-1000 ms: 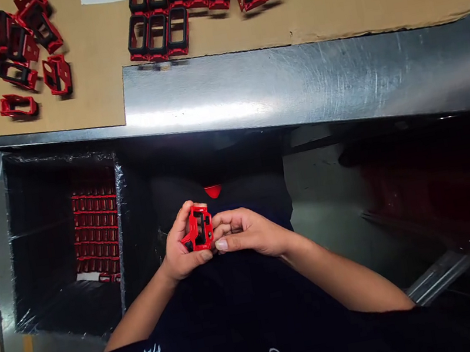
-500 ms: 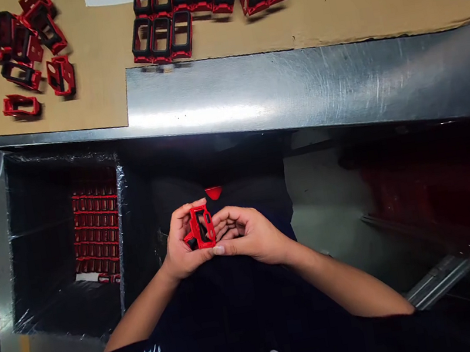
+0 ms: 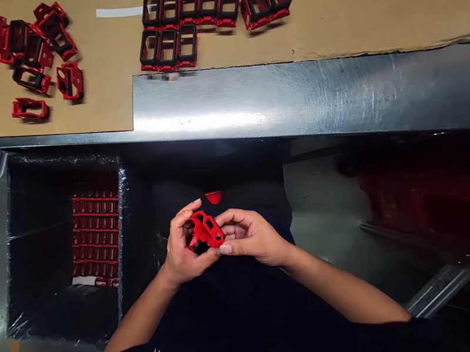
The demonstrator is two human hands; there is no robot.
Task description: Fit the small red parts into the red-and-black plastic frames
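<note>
A red-and-black plastic frame (image 3: 208, 230) with rectangular cut-outs is held in front of my body, below the table edge. My left hand (image 3: 182, 248) wraps round its left side, thumb beneath and fingers above. From the right, my right hand (image 3: 253, 237) grips its near corner with the thumb and curled fingers. Part of the frame's black side is hidden by my left hand. On the table, similar frames stand in rows (image 3: 189, 1), and a loose pile of frames (image 3: 20, 43) lies at the left.
Cardboard (image 3: 369, 6) covers much of the metal table (image 3: 249, 99). Below left stands a plastic-lined dark box (image 3: 12, 265) with rows of red frames inside. A large red object (image 3: 427, 205) and a metal rail (image 3: 440, 289) are at the lower right.
The frame has turned and tilted between my hands, showing a different face. Both hands keep hold of it. The view has shifted slightly, revealing more rows on the table.
</note>
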